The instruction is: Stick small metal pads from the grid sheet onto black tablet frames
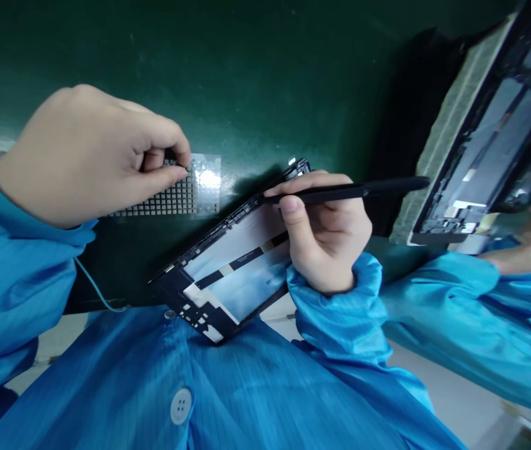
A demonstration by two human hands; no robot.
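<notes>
My left hand (pixel 106 156) hovers at a sheet of small dark square pads (pixel 172 197) on clear backing film. Its thumb and index finger are pinched together over the pads; whether a pad is between them cannot be made out. In my right hand (pixel 326 231) is a slim black tool that looks like tweezers (pixel 340 190), its tip pointing left at the upper edge of an opened phone frame (pixel 242 269). The frame lies tilted against the table edge in front of my body, its inner side up with a flex strip across it. My right hand covers its far right end.
A green table (pixel 256 75) spreads out ahead. At the right, several phone frames (pixel 485 144) stand on a black holder with a pale padded strip (pixel 448 131). Beyond it a co-worker's blue sleeve (pixel 457 294) and hand (pixel 523 244) show. A thin cord (pixel 94 284) hangs from my left cuff.
</notes>
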